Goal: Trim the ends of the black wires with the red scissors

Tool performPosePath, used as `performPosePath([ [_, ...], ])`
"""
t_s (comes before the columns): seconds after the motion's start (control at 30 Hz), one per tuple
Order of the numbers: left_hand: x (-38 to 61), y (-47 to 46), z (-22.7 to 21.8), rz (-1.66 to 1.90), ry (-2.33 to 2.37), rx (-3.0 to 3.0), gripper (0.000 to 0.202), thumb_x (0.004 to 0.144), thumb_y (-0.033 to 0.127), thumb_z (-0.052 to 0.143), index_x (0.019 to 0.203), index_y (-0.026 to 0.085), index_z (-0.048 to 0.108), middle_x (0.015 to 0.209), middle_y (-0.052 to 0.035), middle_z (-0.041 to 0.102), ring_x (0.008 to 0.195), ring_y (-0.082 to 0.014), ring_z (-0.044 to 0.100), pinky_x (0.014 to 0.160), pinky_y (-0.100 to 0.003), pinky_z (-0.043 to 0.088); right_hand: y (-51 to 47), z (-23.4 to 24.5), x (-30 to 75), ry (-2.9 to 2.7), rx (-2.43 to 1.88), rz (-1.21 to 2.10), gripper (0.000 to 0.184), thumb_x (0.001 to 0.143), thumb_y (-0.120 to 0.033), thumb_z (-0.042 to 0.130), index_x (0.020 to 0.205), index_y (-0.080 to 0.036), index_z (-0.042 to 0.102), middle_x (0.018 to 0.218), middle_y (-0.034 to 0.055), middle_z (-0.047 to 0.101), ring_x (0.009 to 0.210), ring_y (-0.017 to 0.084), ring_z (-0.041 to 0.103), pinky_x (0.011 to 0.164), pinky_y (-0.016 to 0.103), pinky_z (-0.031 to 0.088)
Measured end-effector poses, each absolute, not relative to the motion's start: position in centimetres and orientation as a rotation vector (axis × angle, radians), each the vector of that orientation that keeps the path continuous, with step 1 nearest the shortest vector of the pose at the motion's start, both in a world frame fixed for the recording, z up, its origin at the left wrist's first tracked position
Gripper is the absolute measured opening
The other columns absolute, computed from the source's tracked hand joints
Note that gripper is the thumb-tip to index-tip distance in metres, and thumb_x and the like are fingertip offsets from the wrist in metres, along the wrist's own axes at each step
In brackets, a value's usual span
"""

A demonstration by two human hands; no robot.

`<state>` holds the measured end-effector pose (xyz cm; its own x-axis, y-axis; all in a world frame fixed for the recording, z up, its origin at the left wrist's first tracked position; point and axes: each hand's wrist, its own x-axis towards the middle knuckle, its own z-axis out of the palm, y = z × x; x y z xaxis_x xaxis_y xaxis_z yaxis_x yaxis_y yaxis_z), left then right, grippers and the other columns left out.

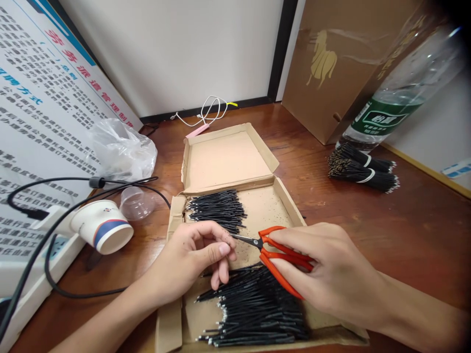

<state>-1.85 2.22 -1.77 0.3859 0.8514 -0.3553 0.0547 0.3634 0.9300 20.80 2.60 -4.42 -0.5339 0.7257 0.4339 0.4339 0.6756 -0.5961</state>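
My right hand (pixel 327 269) grips a pair of scissors (pixel 259 242) by its red handles. Their slim metal blades point left, close to my left fingertips. My left hand (pixel 202 250) is closed in a pinch on a thin black wire, with only its small tip (pixel 228 242) showing between thumb and forefinger; the rest is hidden. Both hands are above an opened flat cardboard box (pixel 287 201). In the box, a large pile of short black wires (pixel 257 309) lies nearest me, and a smaller pile of black wires (pixel 217 208) lies farther back.
Two tied wire bundles (pixel 362 169) lie right, beside a tilted plastic bottle (pixel 382 113) and a brown carton (pixel 331 63). On the left are a tipped paper cup (pixel 105 225), a clear plastic cup (pixel 137 203), a plastic bag (pixel 125 149) and black cables. A white cable (pixel 211 110) lies behind.
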Motion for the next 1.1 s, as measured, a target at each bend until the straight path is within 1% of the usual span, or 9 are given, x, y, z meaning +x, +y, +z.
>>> performPosePath([
  [0.17,-1.88,2.09,-1.77,0.72,1.017,1.038,0.02,0.081,0.026,0.074,0.078,0.011,0.061,0.065,-0.0039,0.068,0.042,-0.008,0.06,0.039,-0.014,0.048,2.52,-3.89,20.78,-2.262,-0.847,0.586,0.02,0.086,-0.011,0.051,0.067,-0.017,0.053,0.056,-0.0073,0.034,0.049,0.008,0.027,0.048,0.024,0.025],
  [0.3,-1.86,2.0,-1.78,0.732,0.991,1.0,0.02,0.079,0.024,0.076,0.077,0.011,0.06,0.065,-0.0043,0.069,0.042,-0.0096,0.063,0.037,-0.014,0.049,2.51,-3.83,20.83,-2.267,-0.828,0.607,0.019,0.086,-0.01,0.051,0.068,-0.017,0.053,0.058,-0.0075,0.033,0.05,0.008,0.026,0.048,0.024,0.024],
  [0.4,-1.81,2.03,-1.77,0.746,0.976,0.959,0.021,0.078,0.023,0.077,0.076,0.011,0.06,0.065,-0.0041,0.07,0.042,-0.0109,0.065,0.035,-0.013,0.05,2.56,-3.89,20.77,-2.25,-0.82,0.633,0.02,0.086,-0.009,0.051,0.067,-0.017,0.05,0.059,-0.0076,0.031,0.05,0.009,0.025,0.049,0.024,0.024],
  [0.5,-1.76,2.14,-1.74,0.75,0.96,0.933,0.021,0.077,0.022,0.078,0.075,0.01,0.06,0.063,-0.0037,0.07,0.043,-0.0115,0.066,0.035,-0.013,0.051,2.59,-3.97,20.67,-2.241,-0.823,0.637,0.021,0.085,-0.01,0.052,0.066,-0.018,0.047,0.059,-0.0076,0.031,0.05,0.009,0.024,0.049,0.024,0.024],
  [0.6,-1.75,2.19,-1.74,0.753,0.959,0.921,0.022,0.077,0.022,0.078,0.074,0.01,0.06,0.061,-0.0033,0.069,0.042,-0.0111,0.065,0.035,-0.013,0.051,2.56,-3.99,20.67,-2.242,-0.816,0.635,0.021,0.084,-0.009,0.052,0.066,-0.018,0.047,0.058,-0.0076,0.033,0.05,0.009,0.025,0.049,0.023,0.025],
  [0.8,-1.86,2.04,-1.83,0.756,0.942,0.916,0.022,0.076,0.021,0.079,0.075,0.01,0.06,0.062,-0.0036,0.07,0.042,-0.0119,0.066,0.034,-0.013,0.051,2.52,-3.81,20.76,-2.24,-0.797,0.607,0.018,0.087,-0.009,0.05,0.071,-0.016,0.056,0.058,-0.0061,0.043,0.05,0.008,0.033,0.05,0.022,0.029],
  [1.0,-1.87,1.98,-1.84,0.745,0.951,0.923,0.024,0.076,0.023,0.079,0.073,0.011,0.058,0.061,-0.0045,0.071,0.04,-0.0109,0.064,0.034,-0.014,0.05,2.62,-3.9,20.8,-2.261,-0.77,0.598,0.018,0.086,-0.009,0.052,0.069,-0.016,0.057,0.056,-0.007,0.039,0.048,0.009,0.029,0.049,0.023,0.028],
  [1.1,-1.76,1.97,-1.72,0.744,0.951,0.918,0.026,0.077,0.023,0.079,0.072,0.011,0.057,0.06,-0.0041,0.07,0.041,-0.0113,0.065,0.034,-0.013,0.05,2.71,-4.18,20.86,-2.257,-0.77,0.603,0.016,0.086,-0.01,0.052,0.072,-0.015,0.059,0.056,-0.0061,0.042,0.048,0.009,0.031,0.048,0.024,0.028],
])
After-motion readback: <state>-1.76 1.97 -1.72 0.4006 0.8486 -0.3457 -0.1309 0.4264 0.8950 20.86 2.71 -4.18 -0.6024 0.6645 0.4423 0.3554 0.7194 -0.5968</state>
